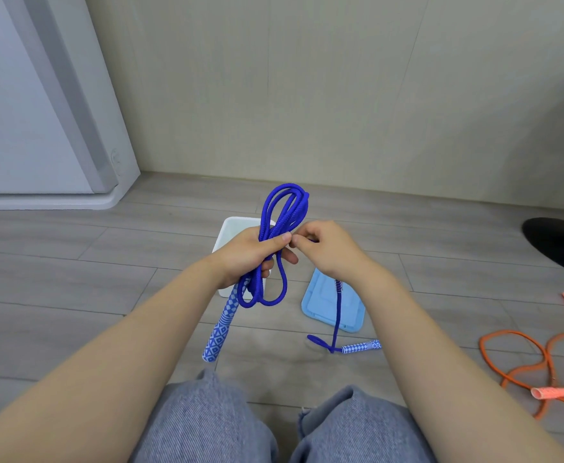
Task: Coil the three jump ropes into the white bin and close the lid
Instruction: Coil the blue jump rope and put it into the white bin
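Note:
My left hand point(245, 253) grips a bundle of loops of the blue jump rope point(285, 208), held above the open white bin point(232, 230). One blue-and-white patterned handle point(220, 325) hangs below that hand. My right hand point(324, 248) pinches the rope's free strand right beside the left thumb. That strand drops to the floor, where the second patterned handle point(362, 346) lies. The light blue lid point(327, 304) rests flat on the floor to the right of the bin. An orange jump rope point(521, 359) with pink handles lies loose at the right.
A wall runs along the far side of the wood-look floor. A white door frame and base point(56, 182) stand at the left. A dark shoe point(561, 243) shows at the right edge. My knees in grey trousers point(213, 419) fill the bottom.

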A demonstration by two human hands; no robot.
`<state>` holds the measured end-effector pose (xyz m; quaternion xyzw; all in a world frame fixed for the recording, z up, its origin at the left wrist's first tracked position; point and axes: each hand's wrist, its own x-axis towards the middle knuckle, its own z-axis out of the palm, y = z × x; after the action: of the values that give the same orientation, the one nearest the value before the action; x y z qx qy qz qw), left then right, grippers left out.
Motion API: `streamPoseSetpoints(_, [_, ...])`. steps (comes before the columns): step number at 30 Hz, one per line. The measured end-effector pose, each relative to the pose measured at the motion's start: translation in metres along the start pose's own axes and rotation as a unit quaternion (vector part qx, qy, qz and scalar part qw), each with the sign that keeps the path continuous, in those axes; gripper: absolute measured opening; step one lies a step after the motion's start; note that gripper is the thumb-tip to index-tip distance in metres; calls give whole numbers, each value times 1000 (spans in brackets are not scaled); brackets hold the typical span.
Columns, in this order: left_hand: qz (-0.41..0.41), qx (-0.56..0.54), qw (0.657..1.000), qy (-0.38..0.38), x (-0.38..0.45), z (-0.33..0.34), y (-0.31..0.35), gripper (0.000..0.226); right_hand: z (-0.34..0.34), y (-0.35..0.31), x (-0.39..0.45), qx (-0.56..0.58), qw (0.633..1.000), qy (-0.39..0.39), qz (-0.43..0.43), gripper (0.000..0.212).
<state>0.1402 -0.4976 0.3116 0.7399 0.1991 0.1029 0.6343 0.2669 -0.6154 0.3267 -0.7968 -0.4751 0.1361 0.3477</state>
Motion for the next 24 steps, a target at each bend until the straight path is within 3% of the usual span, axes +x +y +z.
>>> streamPoseSetpoints(7, [12, 58, 998, -26, -9, 5, 4, 15, -8, -2, -8, -1, 999, -51, 12, 26])
streamPoseSetpoints(12, [1, 49, 998, -25, -6, 5, 5, 22, -3, -8, -10, 18, 994, -107, 33, 19])
streamPoseSetpoints(15, [-2, 98, 994, -39, -3, 4, 2, 19, 1, -7, -7, 96, 990, -85, 57, 10])
streamPoseSetpoints(21, [11, 168, 986, -3, 0, -3, -4, 31, 2, 4, -9, 221, 968, -78, 92, 21])
streamPoseSetpoints(24, [40, 180, 982, 32, 3, -7, -7, 37, 0, 21, -8, 227, 967, -35, 110, 29])
